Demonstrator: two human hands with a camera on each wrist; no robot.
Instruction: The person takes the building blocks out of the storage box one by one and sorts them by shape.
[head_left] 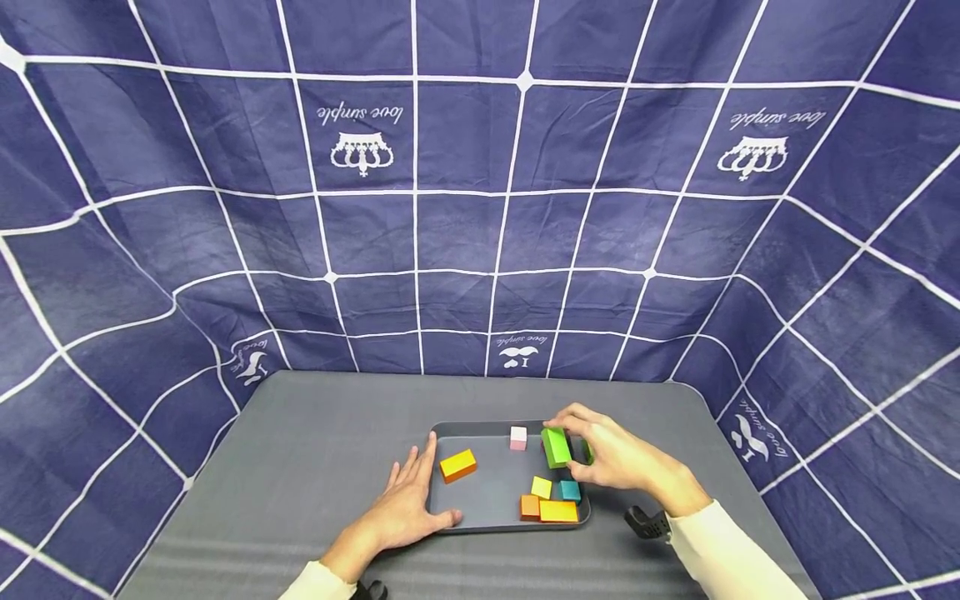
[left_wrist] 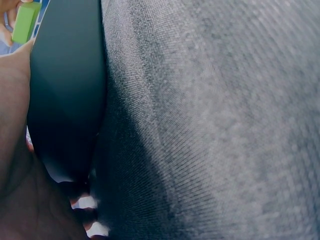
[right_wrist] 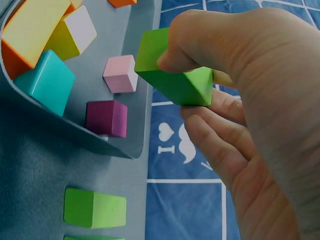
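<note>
Over the right end of the tray (head_left: 487,487), the right hand (head_left: 615,452) pinches a green block (head_left: 557,450) between thumb and fingers, presumably for secure handling, while the left hand (head_left: 408,504), fingers extended, gripping nothing, rests against the tray's left rim, apparently steadying it.

A green oblong block (head_left: 556,447) is held above a shallow gray tray (head_left: 487,493).
</note>
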